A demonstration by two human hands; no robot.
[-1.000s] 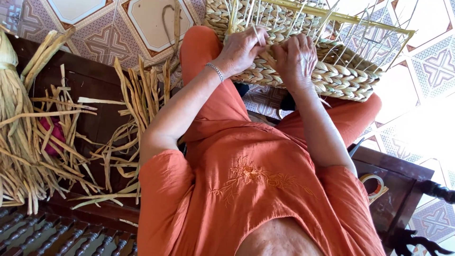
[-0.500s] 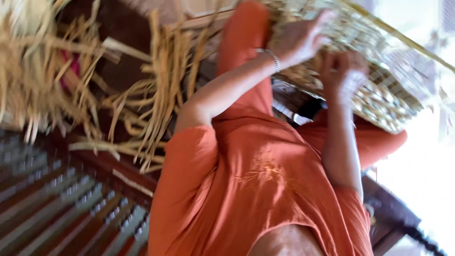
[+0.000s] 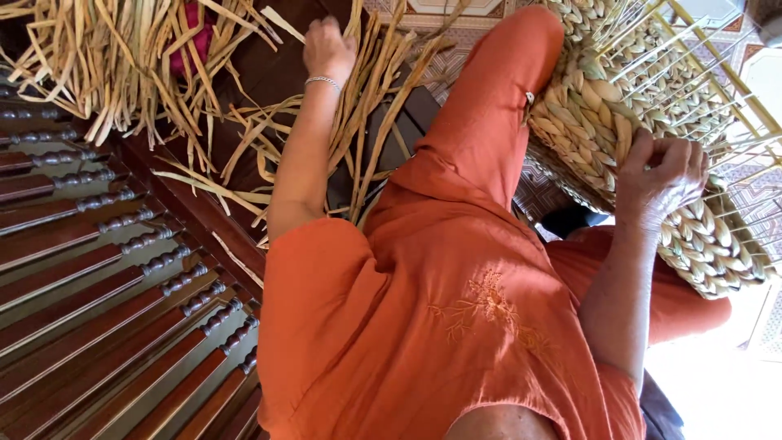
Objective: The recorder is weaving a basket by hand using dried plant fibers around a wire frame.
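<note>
**Left hand in the straw, right hand on the basket**

I see my right hand (image 3: 664, 175) nearest, fingers curled over the rim of the braided basket (image 3: 692, 236) on my lap. Left of the basket, my left hand (image 3: 328, 47) is closed among dry straw strips (image 3: 366, 122), whose long pale lengths run toward my knee.

L hand (image 3: 328, 47) fingers hidden in dried straw (image 3: 122, 65); basket (image 3: 652, 122) cut off at edge.
</note>
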